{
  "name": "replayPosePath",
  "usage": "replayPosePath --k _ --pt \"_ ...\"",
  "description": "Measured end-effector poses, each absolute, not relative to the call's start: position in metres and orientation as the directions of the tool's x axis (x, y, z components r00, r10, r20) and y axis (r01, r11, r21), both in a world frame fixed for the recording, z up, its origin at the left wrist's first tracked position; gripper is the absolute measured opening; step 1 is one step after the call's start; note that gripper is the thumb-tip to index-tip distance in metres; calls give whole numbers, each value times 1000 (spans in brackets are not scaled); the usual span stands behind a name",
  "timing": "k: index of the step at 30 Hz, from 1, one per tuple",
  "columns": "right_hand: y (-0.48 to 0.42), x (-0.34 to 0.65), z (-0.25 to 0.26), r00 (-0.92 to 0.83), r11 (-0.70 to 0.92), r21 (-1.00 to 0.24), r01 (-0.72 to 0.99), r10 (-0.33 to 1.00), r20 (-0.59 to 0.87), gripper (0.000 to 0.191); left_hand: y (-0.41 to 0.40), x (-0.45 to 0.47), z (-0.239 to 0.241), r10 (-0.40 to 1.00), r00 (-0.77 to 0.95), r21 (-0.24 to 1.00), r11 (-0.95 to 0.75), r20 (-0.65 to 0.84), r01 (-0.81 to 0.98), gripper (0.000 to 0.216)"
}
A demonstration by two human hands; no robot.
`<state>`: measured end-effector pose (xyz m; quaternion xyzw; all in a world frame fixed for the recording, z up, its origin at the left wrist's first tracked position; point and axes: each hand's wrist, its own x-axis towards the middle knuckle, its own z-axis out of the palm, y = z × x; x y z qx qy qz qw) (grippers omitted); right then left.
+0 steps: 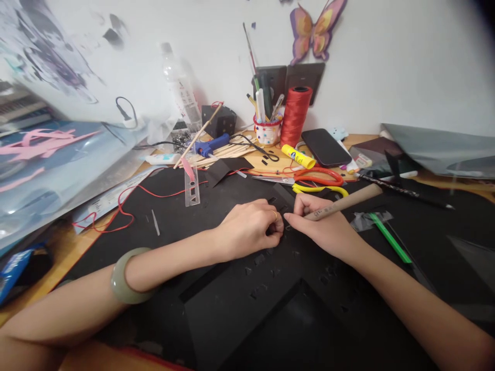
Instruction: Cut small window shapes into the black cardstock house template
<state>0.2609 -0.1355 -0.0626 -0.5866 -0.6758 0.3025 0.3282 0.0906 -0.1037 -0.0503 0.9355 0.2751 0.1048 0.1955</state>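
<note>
My right hand (323, 224) grips a tan pen-shaped tool (344, 202) with small print on its barrel. The tool slants up to the right, and its tip is hidden by my fingers. Close beside it, my left hand (251, 229) is closed with its fingers curled down at the black paper (232, 330); whatever they hold, if anything, does not show. Small black cut pieces (259, 260) lie scattered just below both hands. Behind my right hand are scissors (319, 178) with one red and one yellow handle loop.
A clear stencil ruler (191, 185), red cord (119, 206) and a green strip (390, 238) lie around the work. Farther back are a blue glue gun (211, 145), a yellow glue stick (298, 156), a red thread spool (296, 116), a phone (326, 148) and a pen cup (267, 131).
</note>
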Motion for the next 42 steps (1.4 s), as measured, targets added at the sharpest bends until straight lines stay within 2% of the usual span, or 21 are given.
replayPosePath --k 15,20,23,24,27,28,30,32,34,39,42 --pt "-134 261 -63 -108 163 -799 579 986 123 22 -101 87 -49 487 869 489 -782 93 386 4" --pt "-135 262 -65 -69 116 -833 541 993 93 24 -97 72 -47 504 852 500 -779 143 377 8" --pt "-134 263 -67 -47 103 -879 465 995 92 25 -99 62 -45 573 778 460 -781 258 423 23" --pt "-134 264 -68 -42 103 -901 421 995 95 25 -101 60 -44 555 783 426 -803 281 417 30" --pt "-134 265 -70 -26 105 -951 290 994 102 26 -106 50 -42 374 906 213 -919 200 333 45" --pt "-134 265 -70 -18 106 -961 257 994 105 27 -105 46 -40 359 920 132 -931 160 340 47" --pt "-134 264 -71 6 111 -972 209 993 115 31 -104 36 -35 505 844 60 -862 181 503 44" --pt "-133 263 -71 42 124 -979 162 990 132 34 -105 28 -28 710 655 126 -697 257 706 35" --pt "-133 263 -70 95 150 -980 132 982 163 35 -112 25 -24 803 543 197 -590 247 783 30" --pt "-133 269 -65 268 221 -967 128 931 248 31 -140 38 -38 803 595 262 -578 19 773 38" --pt "-132 279 -60 358 262 -954 145 885 297 31 -137 44 -41 777 628 267 -599 -34 755 26"
